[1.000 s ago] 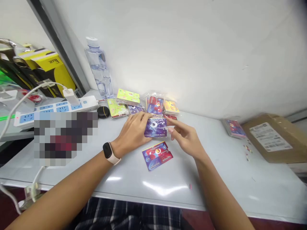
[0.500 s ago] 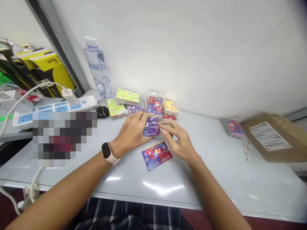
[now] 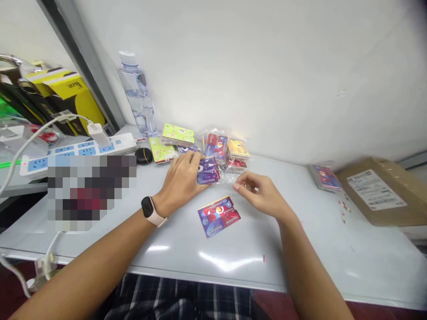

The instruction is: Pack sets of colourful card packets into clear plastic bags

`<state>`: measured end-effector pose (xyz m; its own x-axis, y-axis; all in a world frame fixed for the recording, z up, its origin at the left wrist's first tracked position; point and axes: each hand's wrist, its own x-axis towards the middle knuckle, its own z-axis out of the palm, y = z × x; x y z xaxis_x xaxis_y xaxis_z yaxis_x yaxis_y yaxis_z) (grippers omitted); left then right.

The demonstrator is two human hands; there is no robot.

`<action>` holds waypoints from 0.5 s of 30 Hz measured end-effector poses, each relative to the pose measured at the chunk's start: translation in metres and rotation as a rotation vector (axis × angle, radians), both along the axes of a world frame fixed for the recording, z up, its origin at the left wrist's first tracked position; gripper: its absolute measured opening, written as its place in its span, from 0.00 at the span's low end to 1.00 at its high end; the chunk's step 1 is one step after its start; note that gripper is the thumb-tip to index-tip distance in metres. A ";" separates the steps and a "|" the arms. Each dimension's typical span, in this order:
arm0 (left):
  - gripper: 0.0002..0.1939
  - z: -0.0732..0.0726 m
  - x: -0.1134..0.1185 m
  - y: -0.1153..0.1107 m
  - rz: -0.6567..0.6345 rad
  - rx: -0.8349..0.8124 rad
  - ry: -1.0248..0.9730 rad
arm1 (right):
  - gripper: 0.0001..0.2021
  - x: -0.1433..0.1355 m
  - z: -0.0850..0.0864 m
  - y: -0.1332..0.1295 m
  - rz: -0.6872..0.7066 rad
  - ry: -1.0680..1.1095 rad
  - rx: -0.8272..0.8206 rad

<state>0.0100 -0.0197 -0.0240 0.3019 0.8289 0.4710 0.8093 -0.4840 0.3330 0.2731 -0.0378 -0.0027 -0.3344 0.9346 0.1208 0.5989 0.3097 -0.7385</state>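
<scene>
My left hand (image 3: pixel 184 174), with a banded wrist, is closed around the left side of a purple card pack (image 3: pixel 207 170). Clear plastic (image 3: pixel 228 177) stretches from the pack's right side toward my right hand (image 3: pixel 258 192). The thumb and forefinger of that hand are pinched together on the edge of this plastic bag. Just below the pack, a red-and-blue printed card (image 3: pixel 219 216) lies flat on the table. Behind my left hand, bagged stacks of cards sit against the wall: green ones (image 3: pixel 178 134), a red-and-blue one (image 3: pixel 216 147) and a yellow one (image 3: pixel 238 149).
A water bottle (image 3: pixel 138 95) stands at the wall beside a round black case (image 3: pixel 143 156). To the left are a power strip (image 3: pixel 76 154) with a white cable and a blurred patch. Rightward lie another card pack (image 3: pixel 324 177), small scraps (image 3: pixel 344 211) and a cardboard box (image 3: pixel 383 191).
My right hand has drawn away from the pack to the right, stretching the clear plastic out. My left hand and the pack have shifted slightly left. The loose card stays in place.
</scene>
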 end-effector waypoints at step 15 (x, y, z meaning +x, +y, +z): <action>0.31 0.001 0.000 0.000 0.011 -0.026 -0.014 | 0.17 0.006 -0.007 0.003 0.204 -0.277 -0.210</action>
